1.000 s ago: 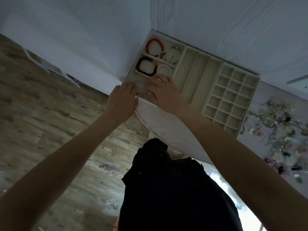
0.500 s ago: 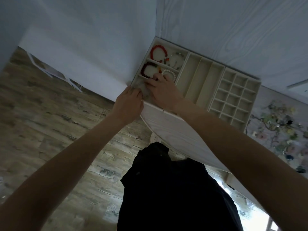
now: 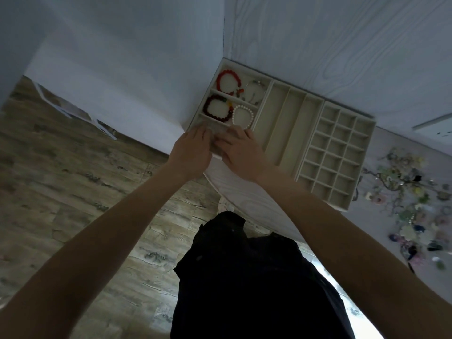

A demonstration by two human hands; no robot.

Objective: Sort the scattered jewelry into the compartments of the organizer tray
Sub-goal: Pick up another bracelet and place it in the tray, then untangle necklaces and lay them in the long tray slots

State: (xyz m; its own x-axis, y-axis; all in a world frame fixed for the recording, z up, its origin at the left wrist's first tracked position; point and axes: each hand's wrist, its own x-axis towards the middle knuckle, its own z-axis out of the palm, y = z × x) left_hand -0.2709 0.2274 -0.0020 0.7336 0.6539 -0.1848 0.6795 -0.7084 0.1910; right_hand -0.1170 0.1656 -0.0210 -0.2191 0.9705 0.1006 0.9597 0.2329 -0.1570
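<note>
dim, bluish, wide-angle warp at edges, fingers blurred.

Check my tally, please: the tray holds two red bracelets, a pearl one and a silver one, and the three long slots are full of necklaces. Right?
Not quite. In the head view the three long slots are empty. The red bracelets, pearl bracelet and silver bracelet are in the tray as you say.

Organizer tray on the table, at its near corner. In the tray's left section: two bead bracelets one behind the other, a pearl bracelet right of the nearer one. Both hands, left hand and right hand, side by side at the nearest left compartment. Right of the tray, a jewelry pile.
</note>
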